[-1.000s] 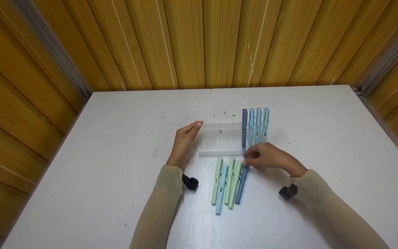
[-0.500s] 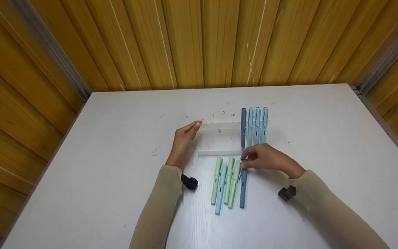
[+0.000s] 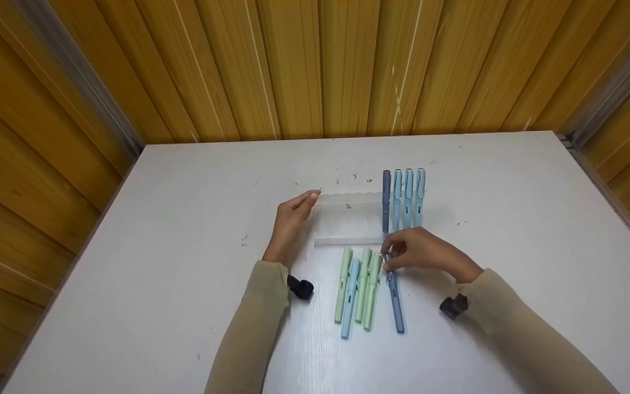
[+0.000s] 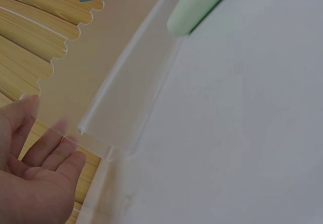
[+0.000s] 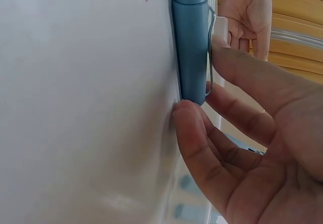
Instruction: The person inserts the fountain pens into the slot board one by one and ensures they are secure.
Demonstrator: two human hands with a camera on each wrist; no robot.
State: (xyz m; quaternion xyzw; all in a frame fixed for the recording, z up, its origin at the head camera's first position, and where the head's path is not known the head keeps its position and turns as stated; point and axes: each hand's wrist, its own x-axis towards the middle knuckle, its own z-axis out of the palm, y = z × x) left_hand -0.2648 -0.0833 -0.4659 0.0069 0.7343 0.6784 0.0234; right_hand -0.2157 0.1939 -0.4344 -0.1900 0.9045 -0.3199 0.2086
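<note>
My left hand [image 3: 291, 221] pinches the left upper corner of a clear plastic pen stand [image 3: 342, 241]; in the left wrist view the fingers reach round the scalloped edge of the stand [image 4: 96, 77]. Fingertips of my right hand [image 3: 427, 251] grip the cap end of a dark blue pen [image 3: 396, 303], which lies slanted on the table in front of the stand. Seen from the right wrist, finger and thumb touch the cap and clip of this pen [image 5: 192, 52]. A dark blue pen [image 3: 386, 202] and three light blue pens [image 3: 408, 191] lean side by side at the stand's right end.
Left of the gripped pen lie three light green pens [image 3: 342, 290] and one light blue pen [image 3: 350, 301], close together on the white table [image 3: 184, 273]. Wood-patterned panels [image 3: 293, 71] rise behind the table and at both sides.
The right hand has turned the dark blue pen, its lower end swinging right and away from the green pens. The left hand keeps its hold on the stand.
</note>
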